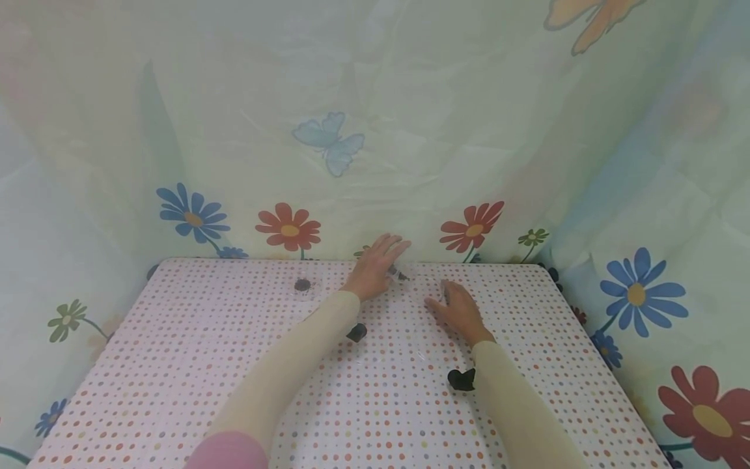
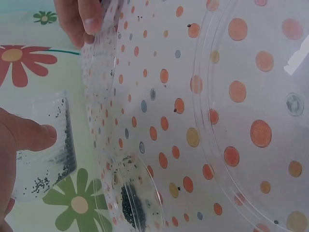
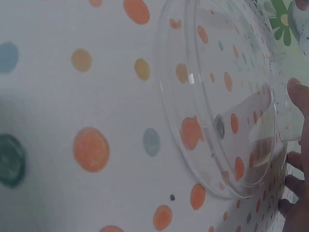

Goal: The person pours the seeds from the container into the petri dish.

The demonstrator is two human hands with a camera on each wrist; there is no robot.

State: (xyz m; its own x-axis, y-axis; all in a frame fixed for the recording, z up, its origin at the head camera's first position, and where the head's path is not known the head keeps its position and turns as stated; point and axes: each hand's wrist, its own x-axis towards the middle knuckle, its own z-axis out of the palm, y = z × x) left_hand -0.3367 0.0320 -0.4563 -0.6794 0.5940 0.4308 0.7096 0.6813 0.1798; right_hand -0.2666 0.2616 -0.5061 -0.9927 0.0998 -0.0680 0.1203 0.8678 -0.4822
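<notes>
My left hand (image 1: 373,268) is at the back of the table, its thumb and fingers gripping a clear plastic cup (image 2: 66,145). Small dark grains lie along the base of this cup and cling to its wall. To the right, my right hand (image 1: 463,314) holds a second clear container (image 3: 284,108) between thumb and fingers; most of its outline is hard to see. Nearer the front lies a wide, round clear dish (image 3: 186,82), with its rim visible in both wrist views.
A small clear container with a dark heap of grains (image 1: 302,284) stands at the back left; the left wrist view shows a similar heap (image 2: 131,208). Stray grains dot the spotted tabletop (image 1: 234,365). A flowered cloth (image 1: 375,195) hangs behind the table.
</notes>
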